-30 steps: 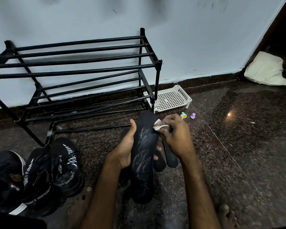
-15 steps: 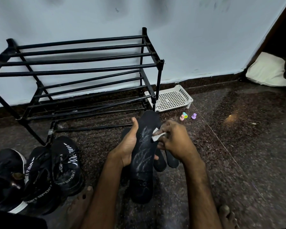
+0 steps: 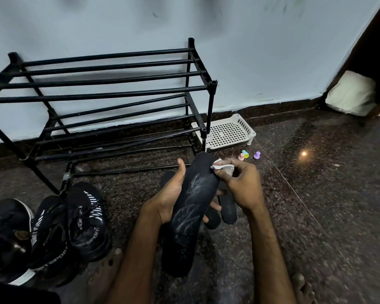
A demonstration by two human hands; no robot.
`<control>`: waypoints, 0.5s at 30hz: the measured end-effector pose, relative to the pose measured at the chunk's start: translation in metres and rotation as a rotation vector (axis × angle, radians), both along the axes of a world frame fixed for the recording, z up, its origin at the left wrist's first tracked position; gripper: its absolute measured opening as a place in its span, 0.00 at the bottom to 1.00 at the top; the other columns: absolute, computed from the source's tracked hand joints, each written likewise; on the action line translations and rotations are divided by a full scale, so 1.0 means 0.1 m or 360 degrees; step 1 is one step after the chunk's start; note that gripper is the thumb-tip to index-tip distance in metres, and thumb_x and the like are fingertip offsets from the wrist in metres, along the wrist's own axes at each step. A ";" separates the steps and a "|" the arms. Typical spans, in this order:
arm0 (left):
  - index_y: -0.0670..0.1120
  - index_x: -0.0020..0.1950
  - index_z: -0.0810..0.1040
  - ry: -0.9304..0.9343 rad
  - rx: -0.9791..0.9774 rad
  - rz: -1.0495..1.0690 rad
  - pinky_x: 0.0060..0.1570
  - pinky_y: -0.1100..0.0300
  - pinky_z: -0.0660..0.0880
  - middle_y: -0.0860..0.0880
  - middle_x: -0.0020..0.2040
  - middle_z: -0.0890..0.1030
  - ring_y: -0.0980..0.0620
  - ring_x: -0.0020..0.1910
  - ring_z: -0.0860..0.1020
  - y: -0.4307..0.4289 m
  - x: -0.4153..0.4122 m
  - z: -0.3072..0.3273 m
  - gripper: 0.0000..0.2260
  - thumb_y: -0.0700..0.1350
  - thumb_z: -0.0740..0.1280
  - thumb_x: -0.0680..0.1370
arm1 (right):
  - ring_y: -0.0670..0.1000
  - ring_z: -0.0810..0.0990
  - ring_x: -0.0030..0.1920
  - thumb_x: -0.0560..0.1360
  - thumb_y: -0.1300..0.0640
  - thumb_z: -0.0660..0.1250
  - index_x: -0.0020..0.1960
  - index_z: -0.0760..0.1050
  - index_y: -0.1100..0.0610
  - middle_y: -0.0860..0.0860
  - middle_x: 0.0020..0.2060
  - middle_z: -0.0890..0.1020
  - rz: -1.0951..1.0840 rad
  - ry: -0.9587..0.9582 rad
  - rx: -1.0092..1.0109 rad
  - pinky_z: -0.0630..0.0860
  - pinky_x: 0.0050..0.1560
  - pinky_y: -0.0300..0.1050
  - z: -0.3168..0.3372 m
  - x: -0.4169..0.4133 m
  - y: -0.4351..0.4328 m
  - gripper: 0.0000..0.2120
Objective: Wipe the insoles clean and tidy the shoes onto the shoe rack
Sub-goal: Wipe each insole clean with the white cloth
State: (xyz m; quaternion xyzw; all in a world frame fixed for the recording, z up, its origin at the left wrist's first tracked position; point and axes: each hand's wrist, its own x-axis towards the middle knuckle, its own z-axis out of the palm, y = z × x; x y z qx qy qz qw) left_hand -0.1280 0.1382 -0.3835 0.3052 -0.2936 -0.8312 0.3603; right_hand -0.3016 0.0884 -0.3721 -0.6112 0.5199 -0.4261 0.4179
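The left hand [image 3: 170, 199] grips the streaked black insole [image 3: 194, 207] at mid-length above the floor [image 3: 316, 205] while the right hand [image 3: 242, 188] pinches a small white wipe [image 3: 223, 168] against its far end, so a hard stroke may flex the insole, slipping the wipe off and leaving smears

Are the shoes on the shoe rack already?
No, the black sports shoes all sit on the floor by the shoe rack.
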 end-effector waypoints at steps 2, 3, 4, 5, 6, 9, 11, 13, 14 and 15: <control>0.44 0.74 0.68 0.0111 -0.0013 -0.0040 0.45 0.41 0.80 0.35 0.65 0.77 0.34 0.53 0.81 0.01 0.01 -0.01 0.42 0.73 0.44 0.74 | 0.49 0.84 0.43 0.73 0.62 0.73 0.43 0.83 0.53 0.47 0.39 0.86 -0.0106 -0.0029 -0.0037 0.82 0.39 0.47 0.03 0.03 0.02 0.05; 0.43 0.74 0.68 0.0161 -0.0021 -0.0045 0.47 0.40 0.79 0.35 0.66 0.76 0.34 0.54 0.81 0.02 0.02 -0.02 0.42 0.73 0.45 0.75 | 0.48 0.84 0.42 0.73 0.62 0.73 0.43 0.83 0.52 0.46 0.39 0.86 -0.0178 -0.0021 -0.0082 0.82 0.39 0.47 0.04 0.04 0.02 0.05; 0.43 0.73 0.70 0.0198 -0.0029 -0.0038 0.47 0.40 0.79 0.34 0.67 0.75 0.34 0.54 0.81 0.02 0.02 -0.03 0.41 0.72 0.46 0.75 | 0.46 0.84 0.43 0.73 0.62 0.73 0.43 0.83 0.52 0.45 0.40 0.85 -0.0225 0.0007 -0.0136 0.82 0.42 0.45 0.05 0.05 0.01 0.05; 0.43 0.72 0.72 0.0218 -0.0036 -0.0023 0.46 0.42 0.80 0.33 0.67 0.74 0.35 0.53 0.81 0.03 0.02 -0.03 0.40 0.71 0.46 0.76 | 0.45 0.83 0.44 0.73 0.62 0.73 0.44 0.83 0.51 0.44 0.42 0.85 -0.0244 0.0080 -0.0185 0.80 0.46 0.40 0.06 0.05 0.00 0.06; 0.42 0.69 0.75 0.0218 -0.0042 0.0001 0.43 0.45 0.81 0.32 0.65 0.74 0.36 0.50 0.81 0.02 0.02 -0.02 0.39 0.70 0.46 0.77 | 0.44 0.82 0.46 0.74 0.63 0.72 0.47 0.83 0.52 0.46 0.46 0.84 -0.0222 0.0172 -0.0230 0.76 0.47 0.31 0.08 0.06 0.00 0.06; 0.42 0.62 0.81 0.0129 -0.0050 0.0075 0.36 0.50 0.81 0.32 0.56 0.77 0.38 0.45 0.81 0.00 -0.01 0.00 0.38 0.70 0.46 0.77 | 0.48 0.77 0.53 0.73 0.63 0.73 0.52 0.83 0.56 0.51 0.52 0.78 -0.0200 0.0620 -0.0422 0.74 0.55 0.32 0.08 0.08 0.01 0.08; 0.42 0.61 0.81 0.0104 -0.0029 0.0113 0.36 0.49 0.82 0.33 0.53 0.80 0.38 0.45 0.82 0.00 -0.02 0.01 0.37 0.69 0.48 0.77 | 0.51 0.76 0.54 0.73 0.61 0.74 0.53 0.83 0.57 0.50 0.51 0.76 -0.0152 0.0729 -0.0476 0.76 0.59 0.46 0.08 0.10 0.02 0.09; 0.43 0.62 0.81 0.0093 -0.0032 0.0141 0.36 0.49 0.82 0.33 0.52 0.81 0.39 0.44 0.82 0.01 -0.02 0.01 0.36 0.69 0.49 0.77 | 0.49 0.76 0.52 0.72 0.60 0.74 0.53 0.84 0.56 0.48 0.48 0.76 0.0033 0.0760 -0.0460 0.77 0.58 0.51 0.07 0.10 0.02 0.09; 0.43 0.62 0.80 0.0089 -0.0033 0.0138 0.36 0.49 0.82 0.33 0.52 0.81 0.40 0.42 0.82 0.02 -0.01 0.01 0.36 0.69 0.49 0.77 | 0.48 0.76 0.51 0.72 0.60 0.74 0.52 0.84 0.56 0.47 0.47 0.76 0.0135 0.0779 -0.0451 0.76 0.58 0.51 0.07 0.10 0.03 0.09; 0.42 0.63 0.80 0.0091 -0.0035 0.0122 0.36 0.50 0.82 0.33 0.51 0.81 0.40 0.41 0.82 0.03 -0.01 0.00 0.36 0.69 0.49 0.78 | 0.48 0.76 0.50 0.72 0.60 0.74 0.52 0.84 0.56 0.46 0.47 0.76 0.0202 0.0790 -0.0450 0.76 0.57 0.51 0.08 0.10 0.03 0.09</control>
